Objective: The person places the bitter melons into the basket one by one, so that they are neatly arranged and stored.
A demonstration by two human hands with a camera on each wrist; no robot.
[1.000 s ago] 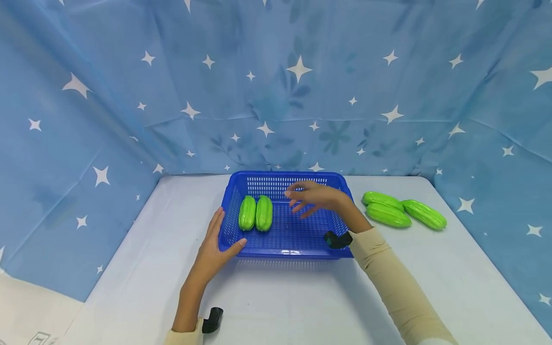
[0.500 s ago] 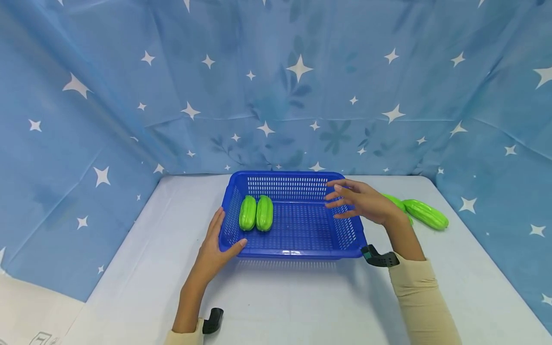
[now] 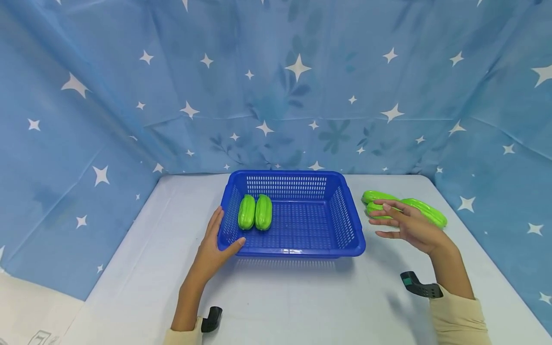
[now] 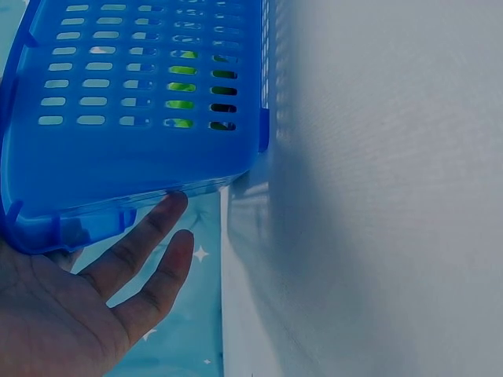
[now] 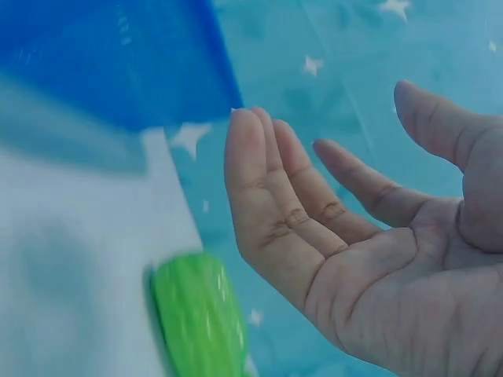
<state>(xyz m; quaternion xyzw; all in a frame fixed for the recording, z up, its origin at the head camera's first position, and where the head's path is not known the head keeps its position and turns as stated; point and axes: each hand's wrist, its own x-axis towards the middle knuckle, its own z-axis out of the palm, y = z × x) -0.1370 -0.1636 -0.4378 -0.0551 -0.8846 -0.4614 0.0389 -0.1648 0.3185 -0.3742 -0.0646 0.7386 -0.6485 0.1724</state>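
A blue plastic basket [image 3: 297, 252] stands on the table, with two bright green ridged gourds [image 3: 247, 212] side by side in its left part. My left hand [image 3: 211, 254] rests at the basket's front left corner, thumb along the front rim and straight fingers against the left side. In the left wrist view those fingertips [image 4: 174, 206] lie close to the slotted wall. My right hand [image 3: 411, 227] hovers, fingers spread and bare, over several more green gourds [image 3: 431, 213] right of the basket, partly covering them. One gourd [image 5: 200, 318] shows below that hand in the right wrist view.
A white cloth [image 3: 276, 302] covers the table. Behind it and along both sides hangs a blue curtain [image 3: 276, 96] with white stars. Both wrists carry small black camera mounts [image 3: 420, 286].
My right hand has moved right, from above the basket to over the loose gourds, its fingers still spread. My left hand and the two gourds in the basket have stayed put.
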